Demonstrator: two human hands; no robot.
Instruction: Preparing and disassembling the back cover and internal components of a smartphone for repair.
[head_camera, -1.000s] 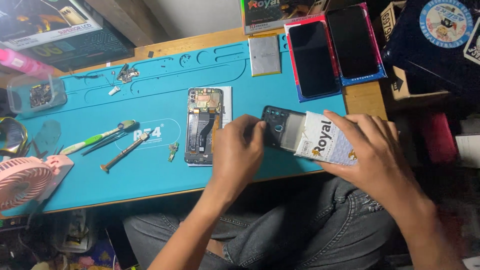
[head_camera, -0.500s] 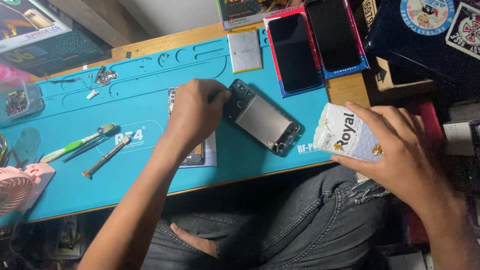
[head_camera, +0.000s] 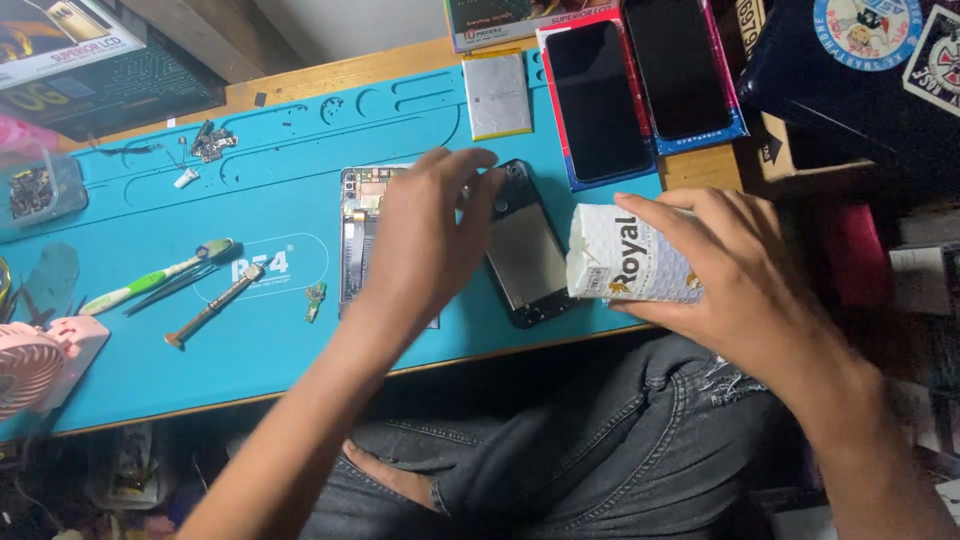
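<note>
The right hand (head_camera: 730, 270) gripped a white paper tissue pack (head_camera: 625, 258) at the blue-matted bench's (head_camera: 150, 370) edge while the left hand (head_camera: 425, 235), fingers spread, touched a black opened phone frame (head_camera: 525, 250).

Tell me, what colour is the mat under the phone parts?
The mat is bright turquoise blue, clearest in the head view.

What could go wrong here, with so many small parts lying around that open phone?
The left hand hovers over the opened phone and the phone frame; a careless sweep might knock either. The frame lies near the mat's front edge and could slide off. The right hand holds a tissue pack close by, which might bump it. Loose small parts could scatter.
</note>
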